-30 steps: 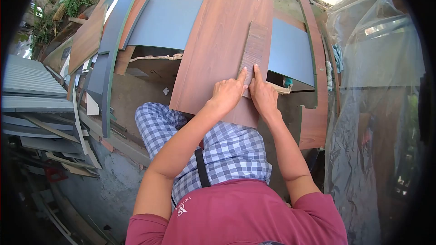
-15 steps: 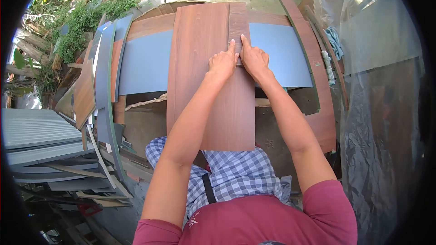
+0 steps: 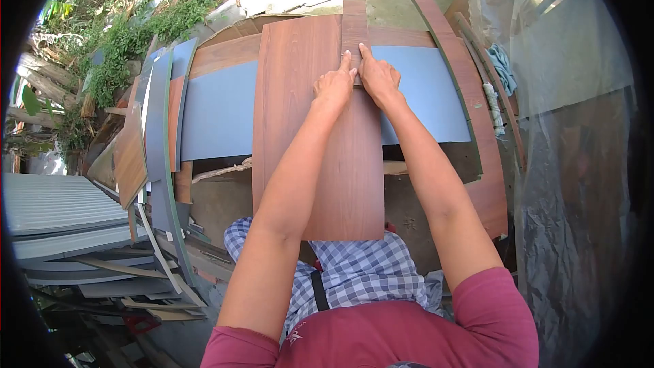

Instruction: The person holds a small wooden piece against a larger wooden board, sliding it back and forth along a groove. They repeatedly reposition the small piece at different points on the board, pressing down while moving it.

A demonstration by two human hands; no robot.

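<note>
A wide reddish-brown wood-grain board [image 3: 300,123] lies lengthwise in front of me, its near end over my lap. On its far right part rests a narrow brown strip [image 3: 354,17], which sticks out past the board's far edge. My left hand [image 3: 334,85] presses on the strip's left side, index finger stretched forward and other fingers curled. Beside it, my right hand [image 3: 379,80] touches the strip with its index finger extended too. The two thumbs nearly meet at the strip's near end.
Blue-grey panel [image 3: 221,112] lies beneath the board, showing on both sides. A long curved brown board [image 3: 480,123] stands at the right, near plastic sheeting [image 3: 572,184]. Leaning panels [image 3: 160,136] and stacked grey sheets [image 3: 61,204] are at the left, with plants [image 3: 122,54] behind.
The narrow strip has slid forward along the board, now protruding beyond its far edge. Both hands have stayed on it, and the whole view has shifted slightly.
</note>
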